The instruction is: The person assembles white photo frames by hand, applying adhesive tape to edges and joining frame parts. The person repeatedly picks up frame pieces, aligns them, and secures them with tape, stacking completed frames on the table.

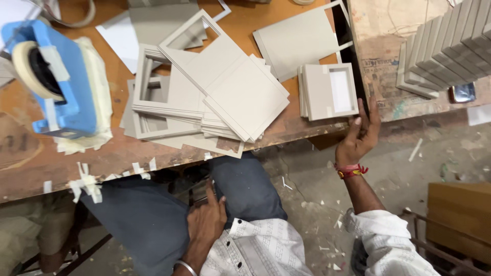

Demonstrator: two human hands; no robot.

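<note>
right hand (359, 137) is raised at the worktop (117, 153) edge, fingers loosely curled, fingertips touching the lower end of a thin black strip (353, 56) that runs up between the two table surfaces; the grip is narrow, and whether it actually pinches the strip cannot be told. red and yellow thread band sits on that wrist, white patterned sleeve lower down. just left of the right hand, touching distance, a small stack of grey board frames (328, 92) with a pale window cutout lies on the worktop near its edge. left hand (205, 221) rests on the lap on dark blue trousers (153, 214), fingers relaxed and mostly flat, holding nothing, a metal bangle on the wrist.

further left, a big messy pile of grey card sheets and cut frames (209, 87) fans across the middle of the worktop, some overhanging the edge. a single grey sheet (299, 41) lies above the small stack. far left, a blue tape dispenser (56, 76) with a roll of pale masking tape, sitting on cream cloth. torn tape bits (87, 184) stick along the worktop front edge. right side, a row of grey boxes (450, 46) stands packed on a second scuffed surface. floor below is littered with small white scraps; a brown box (460, 220) stands at lower right.
</note>
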